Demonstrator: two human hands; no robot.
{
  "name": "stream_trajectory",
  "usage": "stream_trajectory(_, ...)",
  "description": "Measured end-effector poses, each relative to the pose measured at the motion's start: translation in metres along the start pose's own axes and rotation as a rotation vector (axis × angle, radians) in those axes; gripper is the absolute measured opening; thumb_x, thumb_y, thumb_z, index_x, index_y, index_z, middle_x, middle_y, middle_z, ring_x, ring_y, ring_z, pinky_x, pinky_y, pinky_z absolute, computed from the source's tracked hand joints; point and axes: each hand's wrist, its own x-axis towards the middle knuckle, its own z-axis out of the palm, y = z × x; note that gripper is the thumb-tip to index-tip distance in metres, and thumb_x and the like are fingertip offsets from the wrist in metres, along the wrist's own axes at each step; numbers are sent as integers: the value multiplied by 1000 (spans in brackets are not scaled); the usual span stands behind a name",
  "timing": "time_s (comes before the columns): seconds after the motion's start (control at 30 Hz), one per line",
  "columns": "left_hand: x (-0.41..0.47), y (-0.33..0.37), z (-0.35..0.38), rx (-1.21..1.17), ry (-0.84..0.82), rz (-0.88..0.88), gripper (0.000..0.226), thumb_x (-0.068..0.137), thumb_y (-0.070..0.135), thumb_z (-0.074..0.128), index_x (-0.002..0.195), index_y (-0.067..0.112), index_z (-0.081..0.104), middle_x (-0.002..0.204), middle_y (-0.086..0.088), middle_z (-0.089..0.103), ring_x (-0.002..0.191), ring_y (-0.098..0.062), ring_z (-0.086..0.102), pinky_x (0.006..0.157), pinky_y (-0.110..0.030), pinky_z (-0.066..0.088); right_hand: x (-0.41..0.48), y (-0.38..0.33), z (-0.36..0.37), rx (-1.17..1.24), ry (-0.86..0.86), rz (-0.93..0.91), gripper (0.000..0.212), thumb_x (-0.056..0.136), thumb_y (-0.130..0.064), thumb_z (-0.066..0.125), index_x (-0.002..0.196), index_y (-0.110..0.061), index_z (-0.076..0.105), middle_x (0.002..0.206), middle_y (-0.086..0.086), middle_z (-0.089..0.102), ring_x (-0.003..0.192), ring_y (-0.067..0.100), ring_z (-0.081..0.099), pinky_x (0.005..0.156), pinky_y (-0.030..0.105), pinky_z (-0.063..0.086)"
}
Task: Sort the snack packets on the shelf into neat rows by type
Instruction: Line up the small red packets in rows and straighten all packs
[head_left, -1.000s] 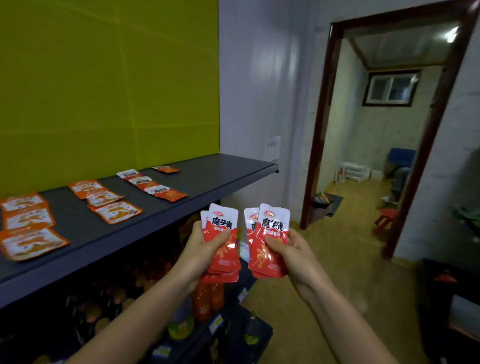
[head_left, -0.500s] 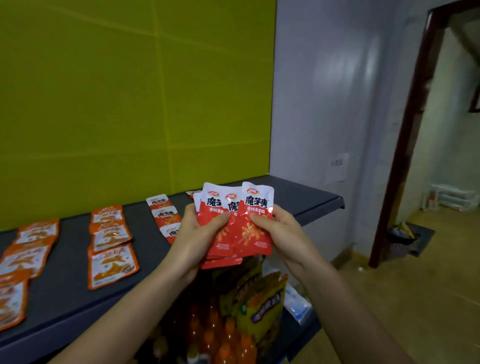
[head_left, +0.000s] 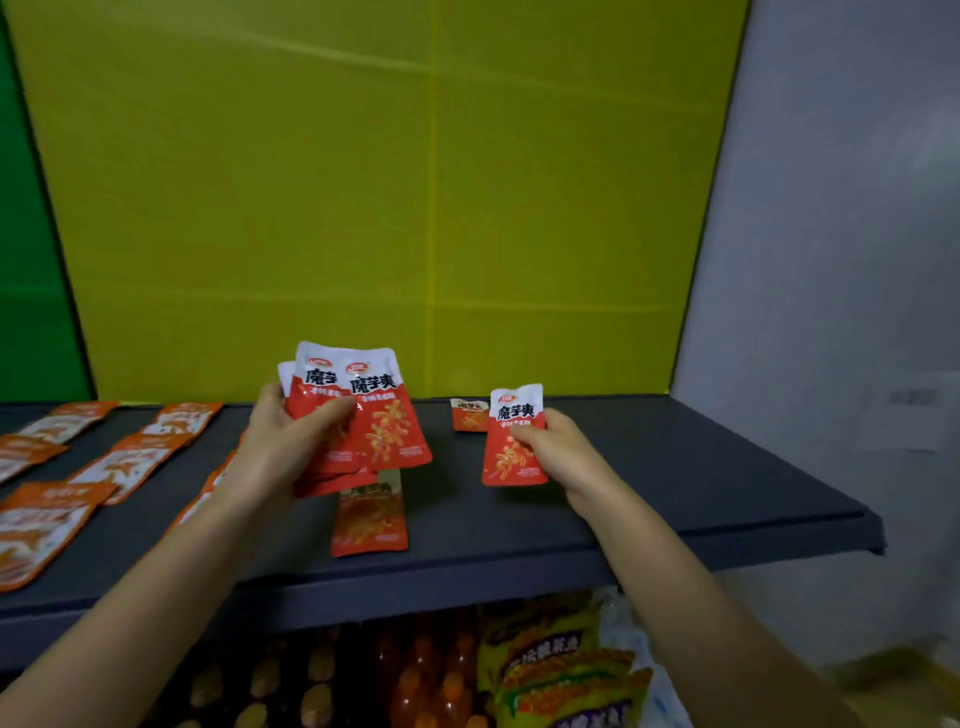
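A yellow back panel (head_left: 363, 208) stands behind one dark grey shelf (head_left: 675, 483) that runs across the view. On the shelf's left part lie at least six orange-and-white packets (head_left: 124, 465), flat, in rows running front to back; some are hidden by the left forearm.

Red-and-white snack packets show in four places. There is a fan of at least three (head_left: 387, 426) held upright above the middle of the shelf, one single packet (head_left: 506, 462) held upright to its right, one flat packet (head_left: 370, 525) on the shelf below the fan, and one far packet (head_left: 467, 415) lying near the back panel.

The left hand (head_left: 280, 447) grips the fan, thumb across the fronts and fingers curled behind. The right hand (head_left: 558, 452) pinches the single packet by its right edge, well apart from the fan. Both forearms reach forward over the shelf's front edge.
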Motion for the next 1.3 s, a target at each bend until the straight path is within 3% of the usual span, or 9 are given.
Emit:
stream_trajectory(0.07,3,-2,-1,29,54,-3,29,83,11,66,106,15,49,82,-2,62,47,-1,61,47,-21,52,22,11,4,-78,-18,23,3,89,-13,55,89,-16,54,94,6,64,79,17,61,65,25,45)
stream_trajectory(0.2,3,-3,-3,53,115,23,28,84,10,65,106,13,49,74,1,58,50,-4,60,50,-23,48,51,25,20,-180,27,50,12,84,-21,59,94,-15,56,111,11,66,102,29,63,90,39,51)
stream_trajectory(0.37,2,-5,-4,57,112,7,40,83,11,66,118,10,47,92,-4,63,74,-17,61,66,-33,53,56,29,33,-437,44,20,35,88,-27,54,117,-9,50,124,12,60,116,31,54,93,36,41)
stream_trajectory(0.63,10,-11,1,107,91,-36,47,82,13,68,123,8,45,114,-15,63,93,-32,64,82,-48,54,61,34,40,-646,112,-34,42,89,-32,52,119,-3,45,126,18,56,120,35,50,95,38,40)
stream_trajectory(0.77,13,-16,5,110,76,-46,44,82,15,68,119,11,46,110,-13,63,92,-31,64,81,-48,54,60,35,41,-727,140,-80,51,90,-35,51,126,0,42,133,18,47,124,33,44,98,39,38)
stream_trajectory(0.9,14,-21,11,88,48,-68,37,82,15,68,113,14,46,99,-6,64,81,-22,64,69,-37,54,58,36,41,-751,157,-80,53,91,-37,51,127,0,41,133,16,43,124,32,43,98,40,38)
stream_trajectory(1.03,12,-23,19,61,19,-75,33,83,12,66,110,13,47,89,-3,64,72,-17,63,60,-32,53,46,27,37,-736,266,-220,44,95,-42,39,121,-8,49,126,11,49,117,29,47,92,38,39)
stream_trajectory(1.17,8,-25,28,91,-19,-80,35,82,14,68,112,14,49,97,-7,66,76,-19,65,63,-31,55,28,10,34,-490,80,-296,44,97,-47,30,106,-17,60,117,4,61,110,28,55,88,36,41)
stream_trajectory(1.3,3,-29,41,101,-68,-86,41,81,13,69,117,9,49,108,-14,66,84,-24,65,75,-38,55,20,-2,39,-359,-92,-295,33,91,-44,49,66,-23,55,75,-5,61,83,16,57,74,29,40)
